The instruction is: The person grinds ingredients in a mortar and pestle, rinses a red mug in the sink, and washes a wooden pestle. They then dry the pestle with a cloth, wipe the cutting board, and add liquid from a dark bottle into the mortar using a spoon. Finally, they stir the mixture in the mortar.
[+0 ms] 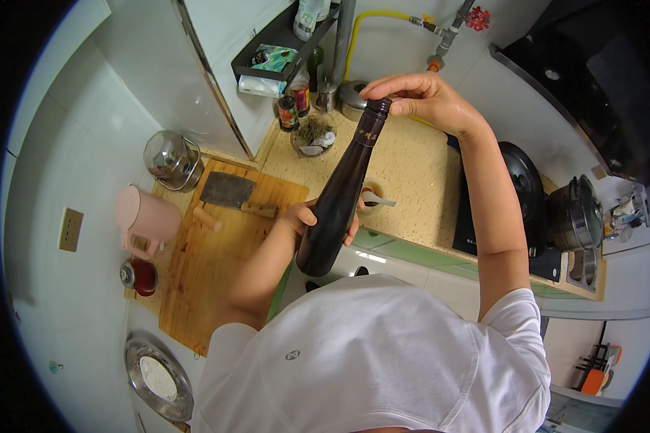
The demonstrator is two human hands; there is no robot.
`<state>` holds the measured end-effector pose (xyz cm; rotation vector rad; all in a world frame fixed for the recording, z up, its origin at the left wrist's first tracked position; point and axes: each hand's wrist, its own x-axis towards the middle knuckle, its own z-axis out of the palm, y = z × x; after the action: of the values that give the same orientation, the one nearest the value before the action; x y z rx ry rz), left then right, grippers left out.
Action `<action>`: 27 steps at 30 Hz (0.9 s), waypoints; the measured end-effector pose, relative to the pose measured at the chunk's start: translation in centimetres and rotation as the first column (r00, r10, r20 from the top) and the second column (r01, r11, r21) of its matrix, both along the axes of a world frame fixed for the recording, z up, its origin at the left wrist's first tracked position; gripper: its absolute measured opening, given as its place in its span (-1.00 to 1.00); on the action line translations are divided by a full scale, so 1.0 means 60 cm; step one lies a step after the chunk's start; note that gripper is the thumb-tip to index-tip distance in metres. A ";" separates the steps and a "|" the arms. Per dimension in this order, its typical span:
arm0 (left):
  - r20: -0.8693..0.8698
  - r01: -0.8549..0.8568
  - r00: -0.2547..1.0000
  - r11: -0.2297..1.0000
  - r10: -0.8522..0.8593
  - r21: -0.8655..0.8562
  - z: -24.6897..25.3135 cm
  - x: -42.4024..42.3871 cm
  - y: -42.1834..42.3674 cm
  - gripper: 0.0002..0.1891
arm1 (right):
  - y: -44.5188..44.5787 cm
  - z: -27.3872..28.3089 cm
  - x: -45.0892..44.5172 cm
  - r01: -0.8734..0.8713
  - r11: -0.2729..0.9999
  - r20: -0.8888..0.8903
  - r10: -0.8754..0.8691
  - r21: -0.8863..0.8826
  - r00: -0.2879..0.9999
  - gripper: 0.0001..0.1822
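Note:
A tall dark glass bottle (333, 211) leans in front of me, its neck up and to the right. My left hand (303, 219) is wrapped around its lower body. At the mouth of the bottle, the thumb and fingers of my right hand (420, 97) are bent over the rim; whether a cap is between them cannot be told. Behind the bottle, a small bowl (372, 189) with dark liquid and a white spoon (380, 201) stands on the speckled countertop (411, 162).
A cleaver (228, 190) and a short wooden rolling pin (207, 220) lie on the wooden cutting board (211, 270). Beside it stand a pink pitcher (149, 216) and a red-filled jar (141, 276). A glass bowl of dried herbs (313, 135) is at the back; a lidded pot (574, 216) stands right.

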<state>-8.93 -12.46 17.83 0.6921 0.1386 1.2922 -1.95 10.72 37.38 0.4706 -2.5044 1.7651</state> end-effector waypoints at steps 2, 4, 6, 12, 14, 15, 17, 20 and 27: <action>0.009 -0.013 1.000 1.000 0.013 0.011 0.006 0.002 0.006 -0.10 | -0.001 0.009 -0.004 -0.003 1.000 -0.030 0.003 -0.015 1.000 -0.75; 0.024 -0.027 0.999 1.000 0.026 0.014 0.013 0.006 0.009 -0.10 | -0.002 0.014 -0.008 -0.009 0.998 -0.085 0.004 -0.059 0.996 -0.75; 0.042 -0.047 0.998 0.999 0.047 0.013 0.019 0.009 0.011 -0.10 | -0.003 0.020 -0.011 -0.016 1.000 -0.114 0.016 -0.002 0.993 -0.74; -0.044 -0.035 0.998 0.999 0.036 0.018 0.024 0.002 0.016 -0.10 | -0.002 0.051 -0.003 -0.001 0.995 -0.030 0.004 0.103 1.000 -0.71; -0.044 -0.035 0.998 0.999 0.035 -0.007 0.026 0.000 0.014 -0.11 | -0.007 0.060 -0.001 0.000 0.987 -0.003 0.000 0.162 1.000 -0.70; -0.044 -0.035 0.998 0.999 0.034 -0.019 0.028 0.000 0.013 -0.11 | -0.008 0.062 -0.002 0.001 0.986 0.003 -0.002 0.165 1.000 -0.69; -0.050 -0.047 0.998 0.999 0.047 -0.012 0.029 0.000 0.013 -0.10 | -0.009 0.064 -0.003 0.003 0.985 0.014 -0.006 0.170 1.000 -0.67; -0.100 -0.075 0.992 0.997 0.076 0.012 0.039 -0.001 0.012 -0.12 | -0.010 0.062 -0.003 0.083 0.978 0.049 -0.094 0.193 0.994 -0.69; -0.246 -0.143 0.957 0.988 0.153 0.056 0.070 -0.010 0.020 -0.18 | -0.016 0.065 -0.003 0.197 0.887 -0.077 -0.182 0.419 0.980 -0.63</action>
<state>-9.53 -11.27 22.03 0.8896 0.3787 1.3491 -2.10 9.77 41.26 0.2523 -2.7971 1.1296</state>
